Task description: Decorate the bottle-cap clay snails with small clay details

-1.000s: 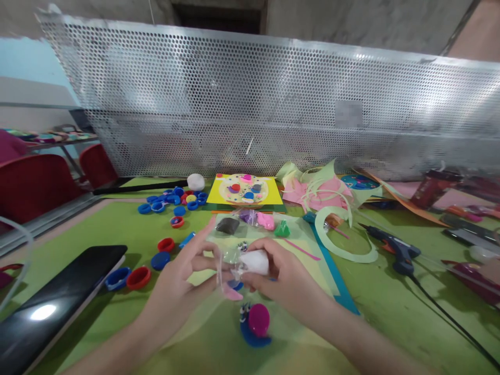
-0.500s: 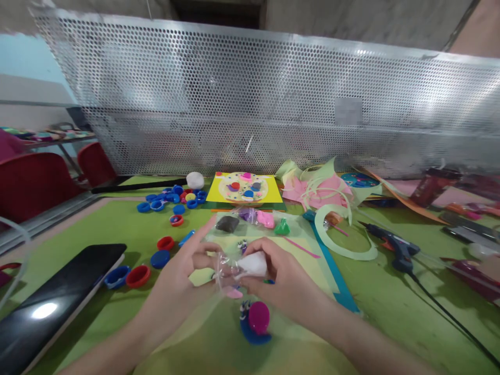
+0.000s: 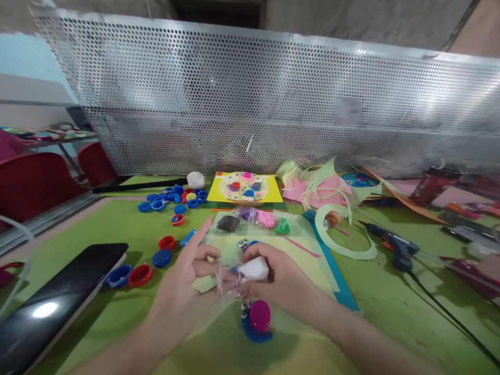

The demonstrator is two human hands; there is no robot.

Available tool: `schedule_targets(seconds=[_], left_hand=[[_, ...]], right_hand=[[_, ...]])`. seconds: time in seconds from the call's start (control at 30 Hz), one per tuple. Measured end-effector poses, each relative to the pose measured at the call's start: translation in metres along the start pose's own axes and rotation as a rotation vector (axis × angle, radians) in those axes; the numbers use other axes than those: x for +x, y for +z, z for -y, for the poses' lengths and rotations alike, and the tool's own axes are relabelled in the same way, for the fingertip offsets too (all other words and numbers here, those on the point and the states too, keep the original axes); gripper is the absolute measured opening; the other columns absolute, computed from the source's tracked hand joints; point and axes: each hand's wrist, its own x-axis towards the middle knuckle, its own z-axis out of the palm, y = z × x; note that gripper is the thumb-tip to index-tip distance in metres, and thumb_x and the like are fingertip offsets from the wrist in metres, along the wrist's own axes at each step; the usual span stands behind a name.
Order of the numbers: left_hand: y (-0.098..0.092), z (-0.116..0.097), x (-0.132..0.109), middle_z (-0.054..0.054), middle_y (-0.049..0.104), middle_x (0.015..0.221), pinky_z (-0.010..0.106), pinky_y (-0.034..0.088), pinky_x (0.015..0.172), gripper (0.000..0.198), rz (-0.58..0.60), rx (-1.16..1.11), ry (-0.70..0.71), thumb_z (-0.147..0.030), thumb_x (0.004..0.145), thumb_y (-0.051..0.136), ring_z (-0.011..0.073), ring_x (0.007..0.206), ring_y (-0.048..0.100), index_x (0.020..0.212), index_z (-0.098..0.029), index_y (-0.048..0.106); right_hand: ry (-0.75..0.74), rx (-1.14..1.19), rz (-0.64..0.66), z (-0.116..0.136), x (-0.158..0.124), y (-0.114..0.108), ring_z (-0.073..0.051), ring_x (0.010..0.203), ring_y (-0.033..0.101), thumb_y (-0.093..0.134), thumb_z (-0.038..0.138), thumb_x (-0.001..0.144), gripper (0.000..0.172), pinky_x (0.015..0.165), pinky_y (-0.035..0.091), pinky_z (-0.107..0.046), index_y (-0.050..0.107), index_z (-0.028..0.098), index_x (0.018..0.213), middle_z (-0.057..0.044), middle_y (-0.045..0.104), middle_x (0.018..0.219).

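Note:
A lump of white modelling clay in a small clear bag is pinched by my right hand, its fingers curled round it. My left hand grips the bag's clear plastic end, with its index finger raised. Just below the hands lies a snail figure with a magenta round shell and a blue clay body. Beyond them another small figure with eyes is partly hidden. Bags of black clay, pink clay and green clay lie farther back.
To the left are a phone, a red bottle cap and several blue caps. A decorated plate sits at the back on yellow card. On the right lie paper scraps and a glue gun with its cord.
The bag's plastic end has drawn narrower between my hands, and the pink piece under it is now mostly covered. Both hands stay in nearly the same place.

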Motion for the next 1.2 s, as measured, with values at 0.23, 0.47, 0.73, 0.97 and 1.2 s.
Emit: schedule_targets(seconds=[0.23,0.47,0.73,0.97,1.2], left_hand=[[-0.002,0.011,0.002,0.003,0.077,0.078,0.018,0.045,0.047,0.101,0.098,-0.019,0.085,-0.043,0.072,0.066,0.0256,0.109,0.06,0.15,-0.022,0.005],[-0.007,0.027,0.008,-0.003,0.078,0.077,0.035,0.049,0.09,0.096,0.147,0.151,0.435,-0.029,0.086,0.056,0.0197,0.099,0.064,0.145,-0.026,-0.021],[-0.006,0.034,0.004,-0.004,0.078,0.076,0.044,0.043,0.096,0.099,0.07,0.149,0.536,-0.032,0.089,0.054,0.0233,0.102,0.063,0.141,-0.03,-0.03],[-0.009,0.012,0.01,0.001,0.076,0.088,0.04,0.04,0.101,0.091,0.176,-0.101,0.068,-0.036,0.078,0.065,0.0207,0.098,0.065,0.149,-0.022,0.009],[-0.009,0.009,0.013,0.002,0.075,0.081,0.042,0.04,0.102,0.083,0.166,-0.122,0.036,-0.04,0.076,0.066,0.0228,0.102,0.064,0.146,-0.024,0.024]], right_hand=[[0.059,0.114,0.014,0.006,-0.001,-0.002,-0.01,0.056,0.061,0.069,0.011,0.059,0.03,0.055,0.051,-0.023,0.053,0.022,0.081,0.008,0.057,0.065],[0.071,0.1,-0.002,0.008,0.0,-0.005,-0.008,0.054,0.055,0.071,0.008,0.054,0.031,0.051,0.046,-0.02,0.054,0.021,0.077,0.009,0.055,0.063],[0.111,0.085,-0.027,0.015,0.0,-0.002,-0.008,0.05,0.054,0.07,0.012,0.054,0.029,0.049,0.047,-0.021,0.052,0.021,0.076,0.009,0.055,0.06],[0.076,0.077,-0.034,0.011,-0.001,-0.008,-0.007,0.049,0.057,0.07,0.014,0.062,0.029,0.045,0.044,-0.019,0.052,0.021,0.084,0.009,0.056,0.063],[0.064,0.05,-0.034,0.012,0.004,-0.011,-0.007,0.049,0.058,0.069,0.012,0.065,0.028,0.043,0.039,-0.017,0.052,0.02,0.085,0.008,0.058,0.064]])
